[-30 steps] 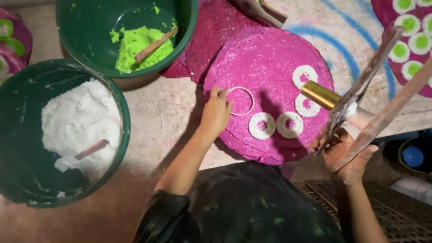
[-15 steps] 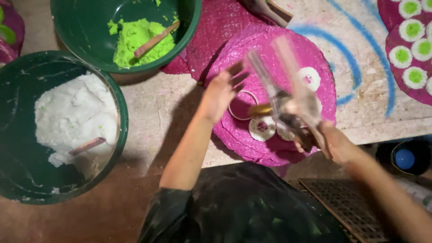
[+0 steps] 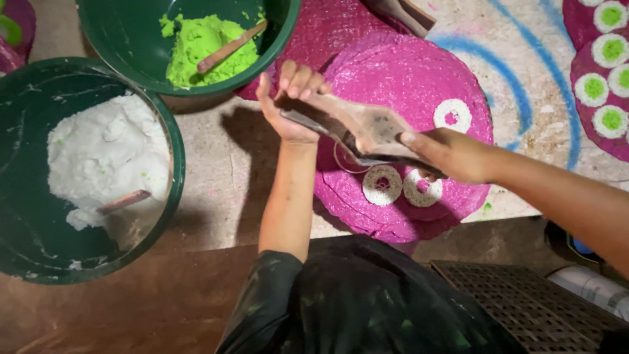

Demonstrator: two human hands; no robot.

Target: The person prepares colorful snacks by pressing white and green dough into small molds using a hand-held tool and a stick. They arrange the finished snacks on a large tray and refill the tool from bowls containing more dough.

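My right hand grips a flat, tapered tool held level over a round magenta powder disc. My left hand meets the tool's far end, fingers curled on its tip. On the disc lie three white rings with magenta centres and a thin metal ring, partly hidden under the tool.
A green bucket of white powder with a wooden stick stands at left. A second green bucket holds bright green powder and a stick. More discs with white-and-green circles lie at right. A dark grate is near my body.
My right hand swung the tool from the right side leftward across the disc. My left hand lifted off the metal ring and took hold of the tool's tip.
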